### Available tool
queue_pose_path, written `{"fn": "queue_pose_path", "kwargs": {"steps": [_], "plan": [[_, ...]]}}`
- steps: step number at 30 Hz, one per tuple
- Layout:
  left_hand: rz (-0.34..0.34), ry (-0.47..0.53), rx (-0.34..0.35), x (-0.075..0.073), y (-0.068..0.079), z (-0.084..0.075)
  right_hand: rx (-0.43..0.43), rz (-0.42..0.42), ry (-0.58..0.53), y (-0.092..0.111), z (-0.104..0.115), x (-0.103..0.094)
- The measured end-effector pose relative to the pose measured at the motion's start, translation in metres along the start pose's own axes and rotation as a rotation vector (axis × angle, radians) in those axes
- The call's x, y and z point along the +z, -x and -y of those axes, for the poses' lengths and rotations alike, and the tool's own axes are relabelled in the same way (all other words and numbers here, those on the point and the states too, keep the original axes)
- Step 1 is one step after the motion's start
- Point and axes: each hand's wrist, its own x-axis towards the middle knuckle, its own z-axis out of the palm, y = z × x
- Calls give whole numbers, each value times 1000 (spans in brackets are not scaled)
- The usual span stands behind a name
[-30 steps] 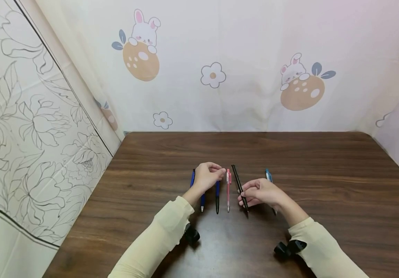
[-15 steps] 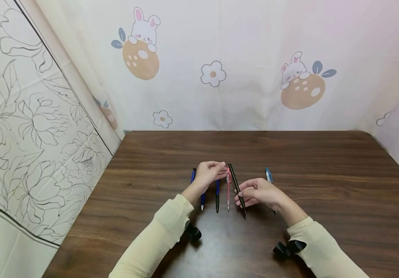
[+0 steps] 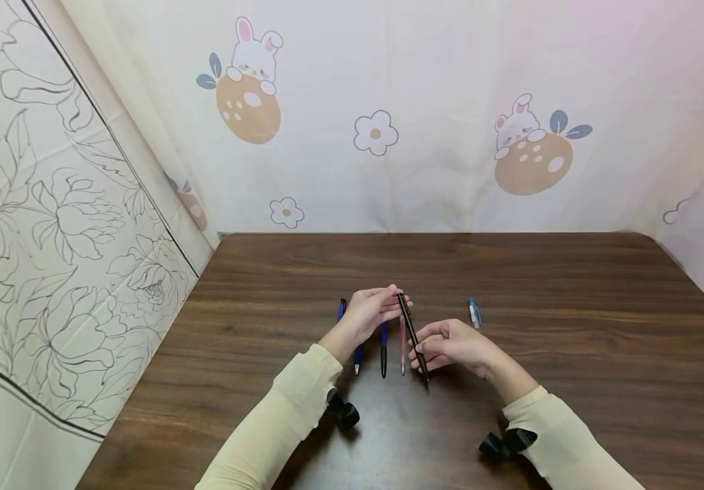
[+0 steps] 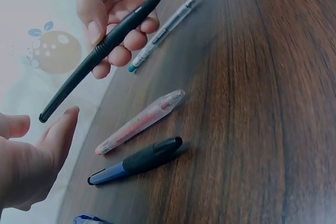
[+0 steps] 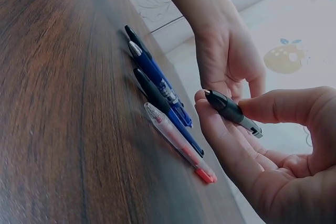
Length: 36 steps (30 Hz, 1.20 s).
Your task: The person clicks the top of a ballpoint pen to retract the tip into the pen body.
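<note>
My right hand point(image 3: 453, 346) pinches a black pen point(image 3: 413, 337) between thumb and fingers, holding it slanted above the table with its point toward me. At the pen's far end is my left hand point(image 3: 367, 314), thumb and fingers parted around that end without gripping it, as the left wrist view shows. Beneath the hands lies a clear pink pen point(image 4: 139, 124). Beside it is a blue pen with a black grip point(image 5: 165, 106). Further left lie a blue pen with a silver tip point(image 5: 152, 72) and a black-tipped pen point(image 5: 137, 40), partly hidden by the left hand in the head view.
A clear pen with a light blue end point(image 3: 474, 313) lies to the right, partly behind my right hand. The dark wooden table point(image 3: 603, 306) reaches back to a patterned curtain point(image 3: 438, 82). Black wrist cameras sit on both sleeves.
My right hand has carried the black pen left, from right of the pink pen to over it. My left hand has shifted slightly right, its fingers spreading beside the pen's far end.
</note>
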Motion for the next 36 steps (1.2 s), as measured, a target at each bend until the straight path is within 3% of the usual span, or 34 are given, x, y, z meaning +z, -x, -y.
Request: {"fn": "queue_pose_path", "kwargs": {"steps": [13, 22, 28, 36], "plan": [[46, 44, -32, 0, 1, 1, -15, 34, -9, -1, -1, 1], [66, 87, -13, -2, 0, -2, -15, 91, -59, -2, -3, 0], [56, 94, -9, -1, 1, -6, 19, 100, -132, -4, -3, 2], [36, 93, 8, 0, 1, -4, 50, 115, -308, -5, -9, 6]]}}
